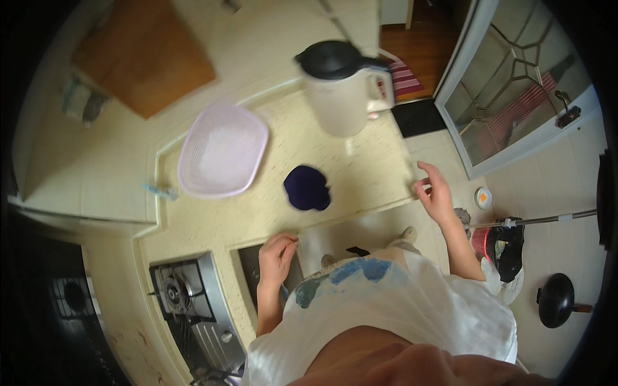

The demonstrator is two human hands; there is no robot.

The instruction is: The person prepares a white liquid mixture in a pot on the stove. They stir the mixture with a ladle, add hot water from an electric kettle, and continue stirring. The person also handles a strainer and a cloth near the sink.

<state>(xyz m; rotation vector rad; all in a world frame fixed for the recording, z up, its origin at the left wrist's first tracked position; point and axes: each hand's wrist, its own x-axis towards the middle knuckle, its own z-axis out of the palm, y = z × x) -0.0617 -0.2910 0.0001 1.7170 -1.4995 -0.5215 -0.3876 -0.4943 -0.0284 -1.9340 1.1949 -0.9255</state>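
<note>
My left hand (277, 260) is at the front edge of the pale stone countertop (357, 169), near the stove. Its fingers are loosely curled, and I see nothing in them. Past the counter's right front corner is my right hand (436, 195), thumb and fingers apart and nothing held. Between the two hands, farther in on the counter, lies a dark navy cloth (307, 188), bunched flat. Behind it stand a pale purple plastic basket (224, 149) and, to the right, a translucent plastic pitcher (336, 103) with a black lid and a white handle.
A gas stove (181, 294) is set in the counter at my left. A wooden board (149, 58) leans at the back wall. A glazed door (521, 87) stands at the right. Lower right, a black wok (556, 300) and a pink bin (479, 241) are by the wall.
</note>
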